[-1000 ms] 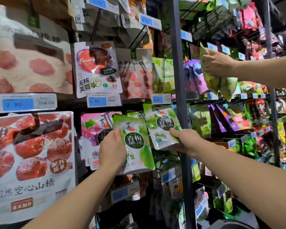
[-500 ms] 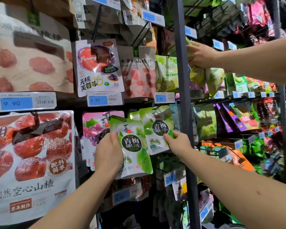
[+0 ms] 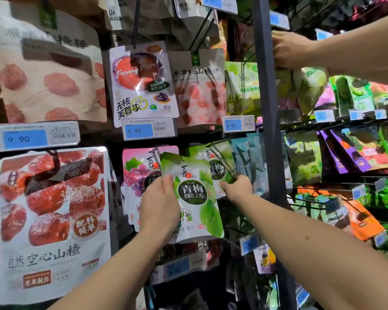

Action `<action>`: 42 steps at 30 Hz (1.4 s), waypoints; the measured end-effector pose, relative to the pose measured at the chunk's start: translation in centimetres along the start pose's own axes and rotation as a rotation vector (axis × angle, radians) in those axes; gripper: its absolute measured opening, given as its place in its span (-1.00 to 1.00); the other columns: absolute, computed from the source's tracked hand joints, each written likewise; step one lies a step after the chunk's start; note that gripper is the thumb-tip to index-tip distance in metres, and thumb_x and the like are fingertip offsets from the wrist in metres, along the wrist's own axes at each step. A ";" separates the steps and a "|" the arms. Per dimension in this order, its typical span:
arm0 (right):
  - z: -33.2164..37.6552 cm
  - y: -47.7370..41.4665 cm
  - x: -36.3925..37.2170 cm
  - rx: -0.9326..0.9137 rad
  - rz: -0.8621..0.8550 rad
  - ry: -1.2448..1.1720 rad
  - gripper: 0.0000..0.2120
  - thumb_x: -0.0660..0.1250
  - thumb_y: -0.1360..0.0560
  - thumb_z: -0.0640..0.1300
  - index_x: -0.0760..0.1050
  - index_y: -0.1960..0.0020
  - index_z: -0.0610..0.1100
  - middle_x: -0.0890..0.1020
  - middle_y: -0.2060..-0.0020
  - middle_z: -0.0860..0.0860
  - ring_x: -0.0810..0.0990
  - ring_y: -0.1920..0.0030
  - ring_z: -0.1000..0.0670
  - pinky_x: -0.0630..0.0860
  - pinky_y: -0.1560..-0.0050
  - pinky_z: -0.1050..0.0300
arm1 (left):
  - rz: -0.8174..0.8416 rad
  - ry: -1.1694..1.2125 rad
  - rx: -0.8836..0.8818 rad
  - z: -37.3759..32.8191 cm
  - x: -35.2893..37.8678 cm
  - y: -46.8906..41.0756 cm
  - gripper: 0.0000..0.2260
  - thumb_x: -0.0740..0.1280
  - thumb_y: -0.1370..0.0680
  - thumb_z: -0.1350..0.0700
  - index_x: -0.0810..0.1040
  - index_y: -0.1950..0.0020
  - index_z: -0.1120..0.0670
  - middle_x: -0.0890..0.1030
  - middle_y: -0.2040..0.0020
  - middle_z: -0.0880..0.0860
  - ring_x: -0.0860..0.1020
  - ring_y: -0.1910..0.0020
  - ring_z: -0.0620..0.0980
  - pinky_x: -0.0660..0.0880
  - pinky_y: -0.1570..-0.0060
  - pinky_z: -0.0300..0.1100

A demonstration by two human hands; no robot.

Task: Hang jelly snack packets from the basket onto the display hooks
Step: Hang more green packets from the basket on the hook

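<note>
My left hand (image 3: 159, 206) grips the left edge of a small stack of green plum jelly packets (image 3: 196, 198), held upright in front of the rack. Behind it to the right, a matching green jelly packet (image 3: 217, 162) hangs on a display hook, and my right hand (image 3: 238, 186) pinches its lower right corner. A pink grape jelly packet (image 3: 137, 175) hangs just left of my left hand. The basket is out of view.
A dark upright post (image 3: 267, 108) divides the rack right of my right hand. Another person's hand (image 3: 289, 50) holds green packets (image 3: 309, 88) at the upper right. Large red hawthorn bags (image 3: 52, 220) hang left; blue price tags (image 3: 148, 130) line the rails.
My right hand slid left and lower along the hanging green packet. The other person's hand rose toward the upper right with its packets. My left hand stays on the stack.
</note>
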State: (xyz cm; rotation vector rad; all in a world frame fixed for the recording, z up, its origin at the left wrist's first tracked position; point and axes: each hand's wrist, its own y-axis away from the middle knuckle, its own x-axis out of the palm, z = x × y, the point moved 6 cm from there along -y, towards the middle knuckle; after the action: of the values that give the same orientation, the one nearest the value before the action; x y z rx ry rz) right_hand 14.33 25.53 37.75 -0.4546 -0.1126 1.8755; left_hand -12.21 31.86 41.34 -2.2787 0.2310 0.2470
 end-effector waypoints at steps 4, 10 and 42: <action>-0.2 0.4 -0.4 -0.036 0.023 -0.026 -0.37 0.49 -0.52 -0.03 0.38 -0.46 -0.27 0.57 -0.29 -0.20 0.55 -0.28 -0.23 0.49 -0.21 0.00 | 0.006 0.005 0.016 0.2 0.2 -0.3 -0.59 0.08 -0.72 0.02 0.35 0.29 0.14 0.48 0.32 0.10 0.37 0.33 0.04 0.27 0.32 -0.05; -0.4 6.1 -2.8 -0.125 0.009 -0.060 -0.53 0.26 -0.64 0.09 0.39 -0.46 -0.11 0.53 -0.31 -0.05 0.51 -0.28 -0.07 0.44 -0.23 0.03 | 0.015 0.048 -0.021 -0.3 0.6 0.4 -0.58 0.15 -0.70 -0.01 0.23 0.34 0.08 0.34 0.40 0.02 0.28 0.38 0.02 0.20 0.34 -0.02; 1.4 7.0 -9.4 -0.026 -0.060 -0.576 -0.50 0.42 -0.55 -0.29 0.48 -0.46 -0.07 0.61 -0.27 -0.13 0.69 -0.11 -0.16 0.65 -0.15 -0.16 | 0.103 0.132 -0.073 -0.3 -0.1 -0.4 -0.53 0.21 -0.67 -0.15 0.45 0.32 0.13 0.51 0.43 0.03 0.44 0.44 0.02 0.28 0.39 -0.11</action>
State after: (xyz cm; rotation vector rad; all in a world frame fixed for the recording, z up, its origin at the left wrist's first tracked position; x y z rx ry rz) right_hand 10.22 14.63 39.39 0.0844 -0.5280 1.8987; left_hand -12.16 31.92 41.86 -2.3607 0.4141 0.1605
